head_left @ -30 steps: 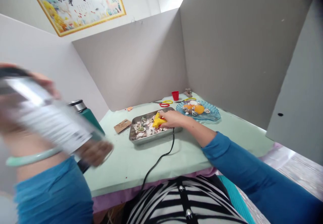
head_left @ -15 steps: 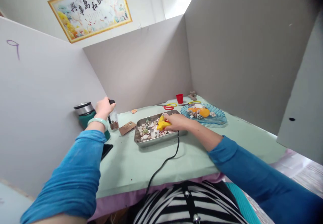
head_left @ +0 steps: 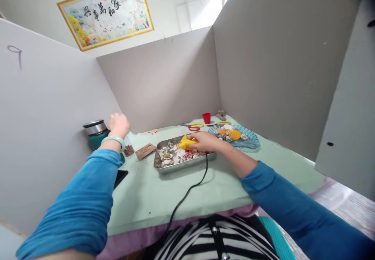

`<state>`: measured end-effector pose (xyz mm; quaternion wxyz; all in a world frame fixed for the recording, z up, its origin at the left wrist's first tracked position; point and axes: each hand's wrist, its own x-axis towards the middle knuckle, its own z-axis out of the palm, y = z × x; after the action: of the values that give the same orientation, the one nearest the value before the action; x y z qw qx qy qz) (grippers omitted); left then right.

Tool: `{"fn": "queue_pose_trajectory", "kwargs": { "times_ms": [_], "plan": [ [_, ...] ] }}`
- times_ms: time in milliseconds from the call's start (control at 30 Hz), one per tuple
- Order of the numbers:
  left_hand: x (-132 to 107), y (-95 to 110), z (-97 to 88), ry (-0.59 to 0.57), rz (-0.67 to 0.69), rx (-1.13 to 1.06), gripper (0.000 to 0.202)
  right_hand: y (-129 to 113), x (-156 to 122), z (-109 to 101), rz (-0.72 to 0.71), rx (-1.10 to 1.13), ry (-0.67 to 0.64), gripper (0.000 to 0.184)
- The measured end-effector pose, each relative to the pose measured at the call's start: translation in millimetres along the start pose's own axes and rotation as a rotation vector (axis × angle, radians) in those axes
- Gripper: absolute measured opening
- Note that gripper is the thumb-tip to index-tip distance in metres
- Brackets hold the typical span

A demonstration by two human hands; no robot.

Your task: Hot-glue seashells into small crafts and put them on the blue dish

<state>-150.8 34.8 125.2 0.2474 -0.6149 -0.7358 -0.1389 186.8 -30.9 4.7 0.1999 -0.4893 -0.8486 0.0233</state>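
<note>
My right hand (head_left: 202, 141) is closed around a yellow glue gun (head_left: 185, 143), held over the metal tray (head_left: 164, 170). Shells (head_left: 176, 154) of white and pink lie in that tray beneath it. From under this hand a black cord (head_left: 187, 193) runs down over the table edge. My left hand (head_left: 119, 124), with a pale bangle at the wrist, is raised and curled beside a green flask (head_left: 96, 137). Its fingertips face away, so what they hold is hidden. Just below it is a brown, lumpy cluster (head_left: 129, 150).
A blue plate (head_left: 252, 138) bears orange pieces and shells at the right. Farther back are scissors (head_left: 195, 127) and a red cup (head_left: 206, 118). A brown card (head_left: 145, 151) and a dark phone-like slab (head_left: 120, 178) lie left. Grey partitions (head_left: 161, 84) surround the table.
My left hand has shifted slightly left; the black-topped clear container seen at it before no longer shows clearly. The glue gun has turned a little and its front moved left over the shells.
</note>
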Motion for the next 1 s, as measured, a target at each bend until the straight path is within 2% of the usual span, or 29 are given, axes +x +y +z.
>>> {"fn": "queue_pose_trajectory", "kwargs": {
  "times_ms": [33, 67, 200, 300, 367, 433, 533, 633, 700, 800, 900, 1000],
  "plan": [
    [3.9, 4.4, -0.7, 0.046, -0.015, 0.052, 0.049, 1.1, -0.3, -2.0, -0.01, 0.033, 0.009, 0.035],
    [8.2, 9.9, -1.1, 0.028, 0.01, 0.075, 0.048, 1.8, -0.5, -4.1, -0.026, 0.062, 0.005, 0.035],
    [23.1, 47.1, 5.4, -0.243, 0.265, 0.027, 0.047, 0.2, 1.5, -13.9, -0.096, 0.102, -0.093, 0.032],
    [25.9, 85.9, 26.6, -0.443, 0.405, -0.071, 0.041, -3.5, 6.7, -21.9, -0.093, 0.082, -0.115, 0.031],
    [26.5, 108.1, 46.8, -0.612, 0.404, -0.133, 0.043, -5.0, 10.1, -24.7, -0.087, 0.09, -0.1, 0.03],
    [29.8, 120.4, 68.4, -0.737, 0.415, -0.207, 0.045, -5.7, 10.9, -23.5, -0.055, 0.161, -0.067, 0.03],
    [39.8, 116.3, 98.5, -0.813, 0.408, -0.296, 0.045, -6.9, 6.2, -15.2, 0.048, 0.426, -0.009, 0.034],
    [45.7, 95.4, 120.2, -0.834, 0.327, -0.312, 0.042, -9.6, 1.1, -5.3, 0.166, 0.705, -0.013, 0.042],
    [42.9, 80.9, 126.8, -0.843, 0.297, -0.36, 0.04, -11.1, 2.4, 0.0, 0.203, 0.768, -0.02, 0.038],
    [31.7, 64.5, 123.0, -0.809, 0.291, -0.439, 0.038, -10.8, 10.2, 6.2, 0.195, 0.737, 0.029, 0.034],
    [18.8, 53.8, 107.2, -0.751, 0.29, -0.519, 0.04, -9.1, 15.1, 9.4, 0.194, 0.749, 0.082, 0.034],
    [5.8, 45.6, 92.2, -0.712, 0.273, -0.569, 0.04, -11.1, 16.5, 6.7, 0.193, 0.775, 0.118, 0.027]
  ]
}}
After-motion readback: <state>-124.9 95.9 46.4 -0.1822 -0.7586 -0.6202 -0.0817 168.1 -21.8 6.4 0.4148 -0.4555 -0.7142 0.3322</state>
